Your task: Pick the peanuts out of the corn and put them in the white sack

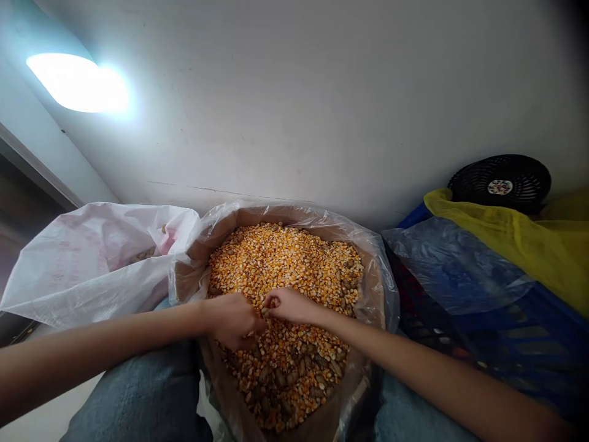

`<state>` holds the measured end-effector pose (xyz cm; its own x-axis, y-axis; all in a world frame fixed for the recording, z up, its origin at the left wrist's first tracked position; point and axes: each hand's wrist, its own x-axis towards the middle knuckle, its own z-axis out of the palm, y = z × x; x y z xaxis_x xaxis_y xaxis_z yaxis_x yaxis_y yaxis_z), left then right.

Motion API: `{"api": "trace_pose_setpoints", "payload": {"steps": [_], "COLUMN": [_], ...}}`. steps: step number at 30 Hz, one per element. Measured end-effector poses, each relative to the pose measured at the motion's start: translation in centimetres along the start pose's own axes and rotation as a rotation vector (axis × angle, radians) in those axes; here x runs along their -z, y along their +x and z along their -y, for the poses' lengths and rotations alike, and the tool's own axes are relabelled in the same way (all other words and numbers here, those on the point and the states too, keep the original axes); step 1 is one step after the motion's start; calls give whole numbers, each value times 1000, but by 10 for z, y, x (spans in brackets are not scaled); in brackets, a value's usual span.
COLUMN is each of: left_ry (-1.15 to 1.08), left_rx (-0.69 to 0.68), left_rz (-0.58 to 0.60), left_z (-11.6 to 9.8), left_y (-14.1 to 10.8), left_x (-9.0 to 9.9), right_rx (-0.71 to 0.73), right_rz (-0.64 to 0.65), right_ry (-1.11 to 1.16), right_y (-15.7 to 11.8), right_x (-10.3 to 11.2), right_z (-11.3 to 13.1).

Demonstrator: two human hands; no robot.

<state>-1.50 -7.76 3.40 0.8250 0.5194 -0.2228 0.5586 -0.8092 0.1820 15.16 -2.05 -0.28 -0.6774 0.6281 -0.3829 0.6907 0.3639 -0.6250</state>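
Glossy clear plastic liner (276, 212), matt brown paper lining (216, 236), shiny hard corn kernels (285, 264), woven white plastic sack (92, 264), matt black plastic fan (499, 183)

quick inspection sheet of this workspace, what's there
surface: no table seen; brown sack with clear plastic liner sits between jeans-clad legs
job's things: dried corn kernels mixed with brown pieces, kind unclear
clutter: white woven sack at left; blue plastic sheet, yellow cloth, blue plastic crate at right
grips: left hand and right hand close together in the kernels; any held kernels hidden
cables: nothing seen
surroundings: white wall, bright lamp, black fan
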Motion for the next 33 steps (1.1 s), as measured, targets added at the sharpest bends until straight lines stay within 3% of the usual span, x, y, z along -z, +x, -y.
{"api": "trace_pose_setpoints", "payload": {"steps": [3, 6, 9, 12, 15, 18, 20, 22, 24, 27, 30, 33], "left_ry": [182, 201, 106, -166, -701, -1285, -1558, -1668, -1591, -1083, -349, 92], "left_rx": [-229, -275, -244, -158, -4, 151, 234, 294, 344, 343, 169, -50], "left_rz": [31, -4, 1, 96, 182, 232, 232, 208, 177, 96, 15, 22], "left_z": [-10, -11, -12, -16, -18, -17, -16, -15, -14, -12, -12, -17], "left_y": [10, 20, 26, 29, 32, 37, 40, 45, 53, 70, 91, 101], "left_x": [-28, -49, -51, -38, -22, -9, -3, 1, 0, -7, -17, -28], "right_rx": [-107, -152, -97, -24, 5, -26, -80, -138, -199, -282, -306, -310], "right_rz": [40, 86, 149, 169, 136, 83, 7, -49, -56, -7, 60, 127], "right_ry": [530, 959, 1257, 1410, 1389, 1199, 897, 429, -85, -613, -778, -766], "right_y": [-3, -13, -25, -37, -48, -59, -65, -70, -72, -73, -71, -69], "right_x": [17, 34, 47, 58, 67, 75, 77, 76, 70, 55, 41, 39], "right_z": [-13, -20, -26, -32, -39, -43, -45, -47, -49, -50, -45, -38]}}
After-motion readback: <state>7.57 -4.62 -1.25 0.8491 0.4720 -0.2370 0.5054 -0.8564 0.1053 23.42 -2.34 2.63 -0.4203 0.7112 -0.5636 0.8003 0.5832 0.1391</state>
